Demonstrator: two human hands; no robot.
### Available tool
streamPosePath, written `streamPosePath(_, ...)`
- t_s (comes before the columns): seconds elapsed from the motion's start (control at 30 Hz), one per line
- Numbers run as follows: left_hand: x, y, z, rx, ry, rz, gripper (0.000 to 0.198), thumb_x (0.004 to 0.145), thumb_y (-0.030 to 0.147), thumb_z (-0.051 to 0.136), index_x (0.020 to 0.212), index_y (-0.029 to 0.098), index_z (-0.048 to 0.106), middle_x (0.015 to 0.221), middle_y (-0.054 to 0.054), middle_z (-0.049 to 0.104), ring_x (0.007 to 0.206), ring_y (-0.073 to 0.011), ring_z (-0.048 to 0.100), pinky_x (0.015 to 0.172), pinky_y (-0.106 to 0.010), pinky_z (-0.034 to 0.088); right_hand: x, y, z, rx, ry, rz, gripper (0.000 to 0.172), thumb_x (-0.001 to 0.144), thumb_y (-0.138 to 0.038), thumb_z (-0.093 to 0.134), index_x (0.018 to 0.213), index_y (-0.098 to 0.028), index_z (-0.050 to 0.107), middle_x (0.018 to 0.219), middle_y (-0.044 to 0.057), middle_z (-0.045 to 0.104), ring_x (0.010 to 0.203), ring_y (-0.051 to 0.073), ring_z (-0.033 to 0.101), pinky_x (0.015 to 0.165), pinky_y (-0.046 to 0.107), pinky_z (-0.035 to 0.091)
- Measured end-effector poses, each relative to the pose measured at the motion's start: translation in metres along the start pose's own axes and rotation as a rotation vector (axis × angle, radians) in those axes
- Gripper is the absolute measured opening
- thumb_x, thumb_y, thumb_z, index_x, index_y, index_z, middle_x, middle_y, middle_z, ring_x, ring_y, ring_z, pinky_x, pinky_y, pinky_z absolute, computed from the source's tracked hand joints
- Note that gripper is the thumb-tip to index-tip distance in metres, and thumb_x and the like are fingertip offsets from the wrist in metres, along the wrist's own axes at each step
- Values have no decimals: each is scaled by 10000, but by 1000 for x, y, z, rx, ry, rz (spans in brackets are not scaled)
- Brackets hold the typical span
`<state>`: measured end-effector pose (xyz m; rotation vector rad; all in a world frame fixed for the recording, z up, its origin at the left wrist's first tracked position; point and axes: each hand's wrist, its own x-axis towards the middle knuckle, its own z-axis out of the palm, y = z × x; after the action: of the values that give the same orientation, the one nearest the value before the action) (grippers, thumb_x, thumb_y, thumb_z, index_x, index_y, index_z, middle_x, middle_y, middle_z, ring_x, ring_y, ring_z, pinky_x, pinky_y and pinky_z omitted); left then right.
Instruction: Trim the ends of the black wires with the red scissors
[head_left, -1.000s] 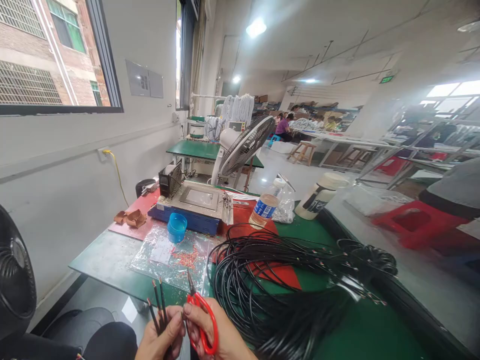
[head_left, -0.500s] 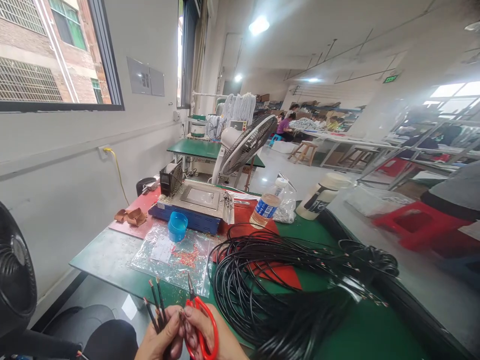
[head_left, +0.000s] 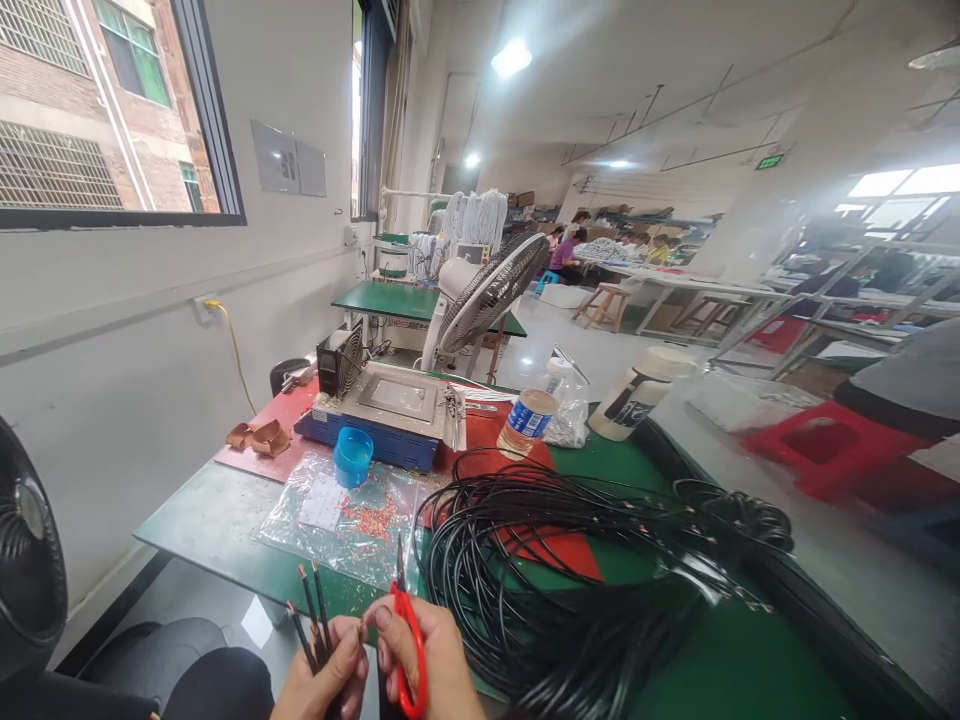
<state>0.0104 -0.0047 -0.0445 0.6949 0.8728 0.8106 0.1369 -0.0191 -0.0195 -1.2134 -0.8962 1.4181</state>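
1. My left hand [head_left: 327,672] is closed round a few black cables [head_left: 322,610], near the table's [head_left: 180,520] near edge; they point up and lean left, long axis steep.
2. My right hand [head_left: 435,650] grips the scissors [head_left: 417,632], its fingers folded and tips meeting the left's; the blades stand almost upright.
3. Half a second ago, those blades tilted farther left.
4. I can't tell what sits between the fingertips; my left hand hides the cables' lower ends.
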Motion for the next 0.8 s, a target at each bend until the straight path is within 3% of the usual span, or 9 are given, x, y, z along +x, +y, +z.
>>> streamPosePath(0.17,-1,3,5,-26,32,18,407,594,530,662,529,151,530,319,76,342,296,-4,198,361,-190,76,-1,2,0,-101,12,-6,587,672,-658,532,779,-86,607,464,-32,448,307,37,373,308,153,253)
streamPosePath(0.23,0,5,6,-67,67,22,380,584,500,688,558,143,562,333,58,404,287,-7,252,343,-170,110,-2,2,-2,-201,47,-94,545,716,-631,503,769,-100,613,479,-19,466,331,52,393,332,171,287)
streamPosePath(0.3,0,7,6,-166,149,-1,329,549,428,746,633,142,606,415,30,506,354,-43,413,365,-156,273,-4,1,-6,-427,71,-332,400,781,-505,513,751,-122,624,556,24,545,432,92,491,412,198,365)
streamPosePath(0.37,-1,10,5,-316,223,-67,303,518,336,788,701,156,626,519,12,578,508,-100,550,491,-205,431,-6,-2,-10,-715,64,-693,234,820,-335,510,765,-144,635,639,56,615,546,125,556,496,216,398)
streamPosePath(0.43,-3,13,3,-442,259,-160,268,527,262,789,713,166,622,584,-8,618,618,-154,608,579,-270,486,-5,-6,-11,-990,17,-1025,162,829,-226,490,817,-164,638,624,46,638,536,126,555,476,224,363)
streamPosePath(0.53,-7,16,4,-538,240,-246,262,558,196,762,778,158,626,685,-62,668,693,-238,648,613,-337,509,-2,-12,-6,-1233,-7,-1365,159,851,-184,470,847,-166,628,538,6,617,437,105,498,399,245,254)
streamPosePath(0.63,-11,18,9,-581,202,-277,360,610,224,723,943,141,615,777,-108,687,749,-280,654,671,-383,511,2,-19,1,-1216,-20,-1549,229,884,-148,401,792,-138,611,537,-2,604,450,102,506,388,260,219)
streamPosePath(0.8,-14,16,-1,-577,214,-249,596,627,357,701,1154,151,512,785,-104,684,668,-249,651,625,-364,503,3,-31,-2,-1173,-89,-1592,214,871,-117,408,809,-125,613,534,0,583,471,102,500,405,250,258)
